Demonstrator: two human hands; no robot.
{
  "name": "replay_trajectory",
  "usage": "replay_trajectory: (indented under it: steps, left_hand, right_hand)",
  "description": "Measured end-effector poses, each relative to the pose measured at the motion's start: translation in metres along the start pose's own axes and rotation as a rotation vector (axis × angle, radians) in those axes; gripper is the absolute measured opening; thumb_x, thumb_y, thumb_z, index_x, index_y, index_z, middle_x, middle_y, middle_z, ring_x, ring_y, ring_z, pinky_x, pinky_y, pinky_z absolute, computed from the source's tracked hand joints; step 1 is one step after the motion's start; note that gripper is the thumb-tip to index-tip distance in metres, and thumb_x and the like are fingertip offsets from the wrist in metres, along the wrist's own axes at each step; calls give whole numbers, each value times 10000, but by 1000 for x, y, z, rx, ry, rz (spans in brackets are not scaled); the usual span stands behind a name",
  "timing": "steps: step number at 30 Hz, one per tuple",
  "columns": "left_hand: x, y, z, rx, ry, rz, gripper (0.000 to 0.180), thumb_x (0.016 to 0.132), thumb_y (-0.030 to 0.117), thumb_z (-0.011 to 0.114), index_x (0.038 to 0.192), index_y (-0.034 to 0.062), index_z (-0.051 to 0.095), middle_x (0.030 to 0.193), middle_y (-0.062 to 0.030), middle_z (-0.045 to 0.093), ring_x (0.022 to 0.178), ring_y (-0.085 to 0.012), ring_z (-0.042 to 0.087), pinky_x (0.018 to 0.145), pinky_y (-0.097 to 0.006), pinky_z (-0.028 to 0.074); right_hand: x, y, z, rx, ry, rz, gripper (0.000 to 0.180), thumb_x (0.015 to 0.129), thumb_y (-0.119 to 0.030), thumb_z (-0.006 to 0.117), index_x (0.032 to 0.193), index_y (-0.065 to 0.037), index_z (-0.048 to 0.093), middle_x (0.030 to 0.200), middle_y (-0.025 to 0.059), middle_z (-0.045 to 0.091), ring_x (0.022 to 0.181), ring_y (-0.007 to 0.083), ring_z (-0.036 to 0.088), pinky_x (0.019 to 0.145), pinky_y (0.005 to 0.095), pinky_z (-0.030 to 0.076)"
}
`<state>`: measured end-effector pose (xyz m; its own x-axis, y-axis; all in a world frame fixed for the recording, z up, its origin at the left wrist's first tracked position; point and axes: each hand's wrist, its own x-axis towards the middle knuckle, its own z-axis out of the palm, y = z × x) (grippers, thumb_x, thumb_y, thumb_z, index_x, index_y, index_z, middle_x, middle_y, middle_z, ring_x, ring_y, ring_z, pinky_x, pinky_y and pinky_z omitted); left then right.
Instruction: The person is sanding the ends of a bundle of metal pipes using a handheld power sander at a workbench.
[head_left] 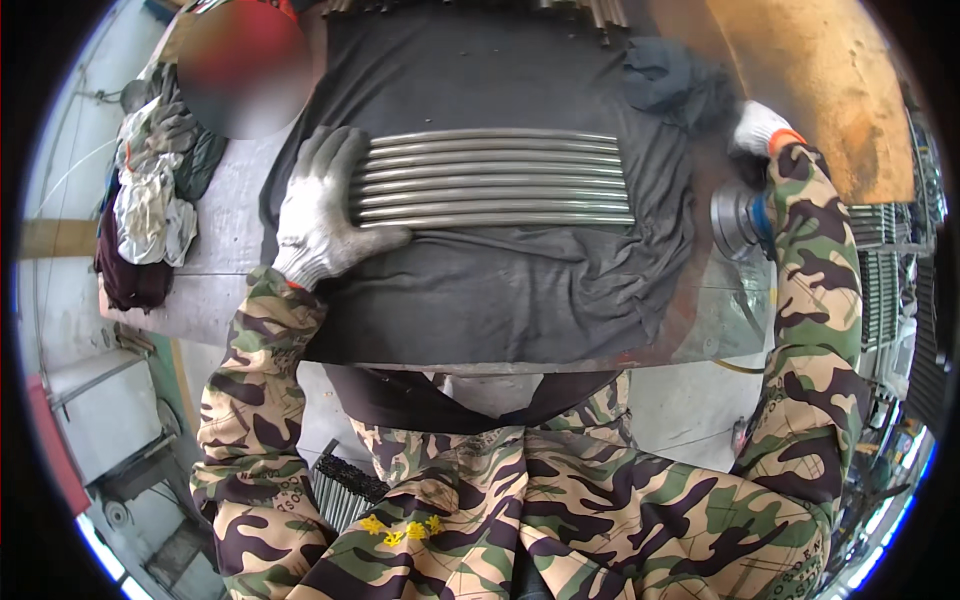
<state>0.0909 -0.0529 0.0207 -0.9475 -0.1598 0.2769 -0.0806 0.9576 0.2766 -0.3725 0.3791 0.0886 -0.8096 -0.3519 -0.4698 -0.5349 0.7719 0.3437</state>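
Note:
Several shiny steel rods (pixel 495 180) lie side by side in a flat row on a dark cloth (pixel 480 300). My left hand (pixel 325 205), in a white knitted glove with grey-coated fingers, rests at their left ends. Its fingers stretch away from me, and its thumb lies out to the right along the near rod. Off to the right, well apart from the rods, is my right hand (pixel 762 128) in a white glove with an orange cuff. Its fingers are dark and blurred, so their grip is hidden. Just nearer to me sits a round grey metal piece (pixel 735 222) with a blue part.
A crumpled dark rag (pixel 660 75) lies at the cloth's far right corner. More rods (pixel 600 15) stick in at the far edge. Gloves and rags (pixel 150 190) are heaped at the left. A brown board (pixel 830 90) stands at the far right; racked bars (pixel 880 280) are below it.

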Motion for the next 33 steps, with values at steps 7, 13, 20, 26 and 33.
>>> replay_trajectory:
  steps: [7, 13, 20, 26, 33]
  left_hand:
    - [15, 10, 6, 9, -9, 16, 1228, 614, 559, 947, 1597, 10, 457, 1615, -257, 467, 1547, -486, 361, 1274, -573, 332]
    - [14, 14, -5, 63, 177, 134, 1018, 579, 573, 924, 1332, -29, 598, 1347, -206, 600, 1286, -399, 538, 1126, -523, 440]
    - [18, 7, 8, -34, 117, 104, 1024, 817, 606, 779, 1549, -44, 480, 1594, -296, 479, 1516, -525, 381, 1267, -586, 307]
    - [14, -10, 26, -254, 221, 86, 804, 1029, 440, 599, 1589, -98, 392, 1560, -340, 501, 1473, -520, 446, 1264, -558, 309]
    - [13, 10, 18, 30, 167, 93, 786, 996, 425, 646, 1573, -60, 424, 1589, -303, 467, 1509, -500, 388, 1285, -566, 267]
  right_hand:
    - [-83, 18, -56, 413, 491, 263, 586, 926, -429, 685, 1357, -32, 705, 1230, 271, 757, 1196, 400, 723, 1057, 437, 544]
    - [-165, -128, -56, 395, 832, -289, 612, 929, -382, 678, 1461, -83, 622, 1269, 181, 742, 1208, 351, 702, 1059, 437, 550]
    - [-128, -342, 23, 370, 938, -606, 724, 833, -293, 733, 1434, 46, 513, 1420, 254, 544, 1322, 429, 543, 1122, 648, 413]
    - [-148, -434, -25, 307, 806, -634, 731, 849, -345, 600, 1473, 28, 529, 1431, 162, 544, 1388, 326, 468, 1203, 544, 293]
    - [-127, -326, -13, 333, 774, -433, 598, 984, -321, 612, 1474, 9, 522, 1536, 279, 526, 1345, 451, 559, 1150, 538, 454]
